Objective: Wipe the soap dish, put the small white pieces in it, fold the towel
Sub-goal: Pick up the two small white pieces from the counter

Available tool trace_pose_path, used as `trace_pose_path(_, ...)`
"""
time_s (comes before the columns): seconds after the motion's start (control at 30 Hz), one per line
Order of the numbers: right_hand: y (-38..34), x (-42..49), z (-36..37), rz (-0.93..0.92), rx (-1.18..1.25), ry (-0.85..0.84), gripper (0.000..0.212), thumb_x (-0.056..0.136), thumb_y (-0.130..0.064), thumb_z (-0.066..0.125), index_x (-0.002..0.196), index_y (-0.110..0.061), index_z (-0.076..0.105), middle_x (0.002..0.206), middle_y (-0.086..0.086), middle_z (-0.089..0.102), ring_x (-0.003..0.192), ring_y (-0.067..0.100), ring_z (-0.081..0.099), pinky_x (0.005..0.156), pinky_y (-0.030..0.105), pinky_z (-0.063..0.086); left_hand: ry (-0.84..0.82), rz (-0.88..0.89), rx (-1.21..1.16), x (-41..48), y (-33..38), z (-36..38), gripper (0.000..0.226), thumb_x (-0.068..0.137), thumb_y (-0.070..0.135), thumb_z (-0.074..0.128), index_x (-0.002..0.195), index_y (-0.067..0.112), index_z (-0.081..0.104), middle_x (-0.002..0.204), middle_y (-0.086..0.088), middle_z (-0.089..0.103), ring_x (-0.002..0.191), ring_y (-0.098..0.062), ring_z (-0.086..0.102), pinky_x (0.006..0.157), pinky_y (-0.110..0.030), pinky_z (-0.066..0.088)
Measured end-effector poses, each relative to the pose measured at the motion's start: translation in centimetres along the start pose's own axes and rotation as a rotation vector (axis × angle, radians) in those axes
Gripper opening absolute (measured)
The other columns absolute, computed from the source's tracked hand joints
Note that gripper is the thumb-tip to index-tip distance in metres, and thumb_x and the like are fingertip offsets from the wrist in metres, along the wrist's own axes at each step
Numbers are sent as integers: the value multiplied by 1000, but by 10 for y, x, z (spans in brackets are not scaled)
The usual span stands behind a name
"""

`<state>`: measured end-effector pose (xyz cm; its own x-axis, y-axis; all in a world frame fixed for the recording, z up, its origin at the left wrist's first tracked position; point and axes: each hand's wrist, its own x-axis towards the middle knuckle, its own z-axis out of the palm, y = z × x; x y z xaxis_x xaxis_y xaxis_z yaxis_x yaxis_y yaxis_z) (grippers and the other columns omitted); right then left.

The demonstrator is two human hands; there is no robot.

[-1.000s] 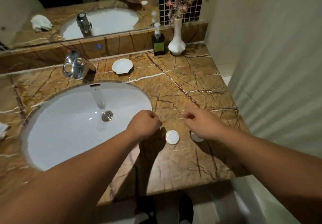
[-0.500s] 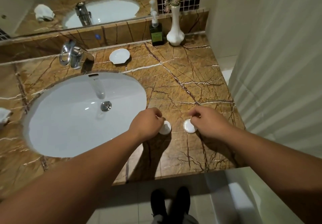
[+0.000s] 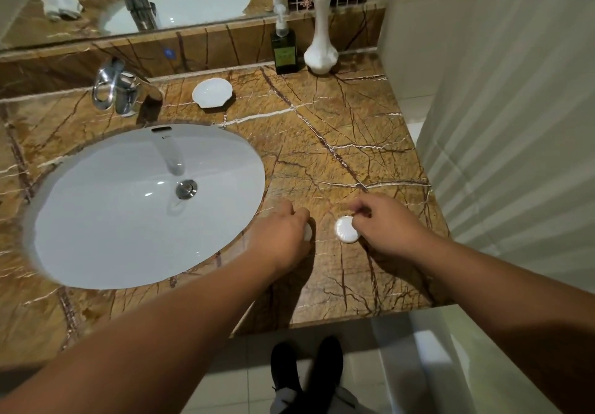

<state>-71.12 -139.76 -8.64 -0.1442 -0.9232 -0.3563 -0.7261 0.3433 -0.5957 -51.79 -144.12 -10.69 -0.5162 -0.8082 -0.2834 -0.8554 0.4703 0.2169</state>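
Two small round white pieces are near the front of the brown marble counter. My left hand [image 3: 283,236] curls over one white piece [image 3: 308,232], so only its edge shows. My right hand [image 3: 386,223] pinches the right rim of the other white piece [image 3: 346,229], whose flat face is in full view. The white shell-shaped soap dish [image 3: 212,93] sits empty at the back, right of the tap and well away from both hands. The crumpled white towel [image 3: 61,2] shows only as a mirror reflection at the top left.
A white oval sink [image 3: 96,220] fills the left of the counter, with a chrome tap [image 3: 119,89] behind it. A dark soap pump bottle [image 3: 283,48] and a white vase [image 3: 322,46] stand at the back right. A pale wall [image 3: 515,123] bounds the right side.
My left hand has come down from beside the left piece and closed over it. My right hand has shifted so that its piece shows, with its fingers on the rim.
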Motion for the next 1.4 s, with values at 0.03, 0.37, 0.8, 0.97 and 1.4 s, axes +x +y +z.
trace_pose_path(0.03, 1, -1, 0, 0, -10, -1, 31, 86, -24, 56, 117, -20, 62, 104, -1, 63, 89, 17, 59, 74, 33, 49, 11, -4, -5, 0, 1, 0, 37, 86, 32, 55, 120, 18, 51, 110, -9, 50, 88, -28, 56, 74, -45, 53)
trace_pose_path(0.37, -2, 0, 12, -76, -190, -40, 51, 81, -33, 65, 129, -21, 54, 127, 4, 51, 108, 22, 55, 85, 34, 47, 186, -1, -159, -12, -12, -18, 44, 81, 39, 60, 118, 19, 47, 112, -6, 45, 74, -21, 50, 58, -32, 45)
trace_pose_path(0.8, -1, 6, 33, -214, -478, 0, 48, 75, -21, 68, 120, -20, 51, 111, 5, 49, 106, 25, 48, 76, 31, 45, 200, -56, -174, -30, -24, -19, 43, 83, 41, 60, 118, 21, 47, 113, -4, 44, 76, -22, 54, 58, -31, 46)
trace_pose_path(0.97, -13, 10, 27, -219, -425, 31, 52, 72, -32, 69, 117, -17, 49, 110, 8, 49, 98, 27, 51, 71, 31, 42, 209, -75, -166, -33, -28, -27, 44, 83, 41, 60, 120, 21, 47, 115, -5, 45, 78, -23, 57, 63, -36, 53)
trace_pose_path(1.4, -113, 37, 1, -347, -168, 83, 41, 75, -29, 67, 112, -22, 50, 112, 1, 46, 92, 19, 49, 70, 32, 41, 366, -155, -181, -29, -77, -87, 44, 82, 32, 60, 123, 26, 47, 117, -3, 47, 95, -23, 53, 70, -32, 48)
